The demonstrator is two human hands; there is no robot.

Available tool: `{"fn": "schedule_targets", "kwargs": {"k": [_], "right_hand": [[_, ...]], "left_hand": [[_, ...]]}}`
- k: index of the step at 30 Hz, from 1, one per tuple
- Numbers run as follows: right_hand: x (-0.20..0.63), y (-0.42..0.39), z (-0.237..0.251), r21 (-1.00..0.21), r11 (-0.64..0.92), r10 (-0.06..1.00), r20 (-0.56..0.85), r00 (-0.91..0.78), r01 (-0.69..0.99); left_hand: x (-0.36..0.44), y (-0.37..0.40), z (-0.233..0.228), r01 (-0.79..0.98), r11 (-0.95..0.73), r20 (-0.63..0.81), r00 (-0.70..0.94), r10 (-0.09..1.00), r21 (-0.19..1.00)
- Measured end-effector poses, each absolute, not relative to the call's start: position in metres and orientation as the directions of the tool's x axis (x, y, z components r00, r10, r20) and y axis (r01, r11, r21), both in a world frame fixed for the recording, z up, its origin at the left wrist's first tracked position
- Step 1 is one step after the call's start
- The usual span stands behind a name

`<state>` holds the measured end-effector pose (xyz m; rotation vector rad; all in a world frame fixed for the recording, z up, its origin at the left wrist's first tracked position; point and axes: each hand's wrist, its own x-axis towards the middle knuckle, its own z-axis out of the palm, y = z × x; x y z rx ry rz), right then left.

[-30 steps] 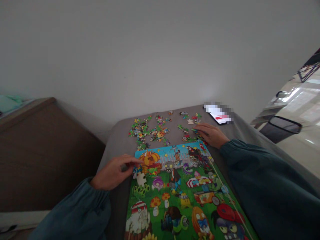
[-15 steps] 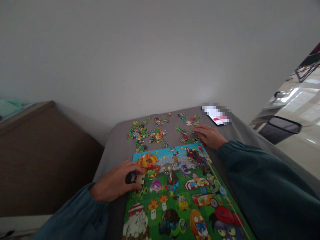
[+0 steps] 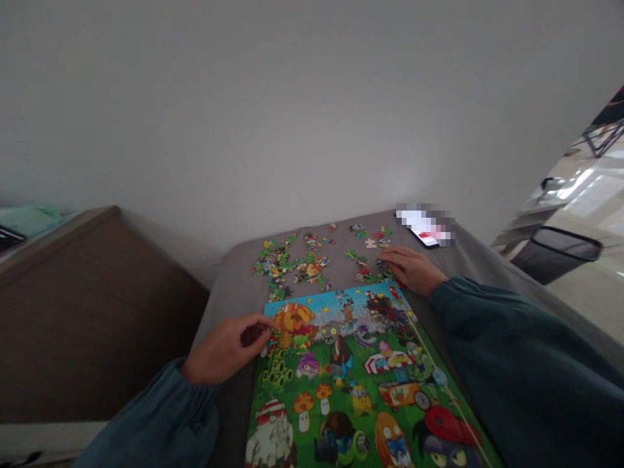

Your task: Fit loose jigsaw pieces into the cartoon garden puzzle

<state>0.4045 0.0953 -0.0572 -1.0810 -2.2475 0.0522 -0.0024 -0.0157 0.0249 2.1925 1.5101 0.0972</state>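
My left hand (image 3: 229,346) is at the upper left edge of a colourful cartoon picture puzzle board (image 3: 336,387). Its thumb and fingertips pinch a small puzzle piece, mostly hidden and seen nearly edge-on, by the orange pumpkin. Beyond the board's top right corner rests my right hand (image 3: 413,269), fingers stretched out over loose puzzle pieces (image 3: 361,275). I see nothing gripped in it, though the undersides of its fingers are hidden. A pale piece lying back side up (image 3: 370,244) sits just past the right fingertips.
More loose pieces (image 3: 275,260) lie scattered at the back left of the grey-covered table (image 3: 221,292). A lit phone (image 3: 425,229) lies at the back right. A wall rises behind, a brown panel (image 3: 102,318) stands left, and a dark mesh chair (image 3: 556,253) is right.
My left hand has turned the puzzle piece from showing its pale back to nearly edge-on, with its fingertips closer to the board's edge. My right hand has barely moved; the view has shifted slightly.
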Motion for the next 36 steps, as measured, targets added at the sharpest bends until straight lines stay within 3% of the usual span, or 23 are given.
{"fn": "schedule_targets", "kwargs": {"k": [3,7,12,21,36], "right_hand": [[0.405,0.096,-0.058,-0.293,0.666,0.710,0.531,-0.463,0.686],[0.405,0.096,-0.058,-0.269,0.677,0.697,0.534,-0.478,0.685],[0.405,0.096,-0.057,-0.273,0.682,0.694,0.534,-0.483,0.678],[0.406,0.096,-0.059,-0.252,0.681,0.693,0.527,-0.492,0.688],[0.405,0.095,-0.057,-0.260,0.679,0.696,0.526,-0.489,0.687]], "left_hand": [[-0.004,-0.014,0.026,0.865,-0.260,-0.176,0.362,0.915,0.429],[-0.008,-0.013,0.025,0.798,-0.367,-0.097,0.463,0.881,0.478],[-0.008,-0.014,0.021,0.738,-0.388,-0.169,0.554,0.815,0.552],[-0.011,-0.011,0.013,0.816,-0.235,-0.262,0.420,0.869,0.529],[-0.004,-0.010,0.008,0.775,-0.344,-0.148,0.484,0.863,0.530]]}}
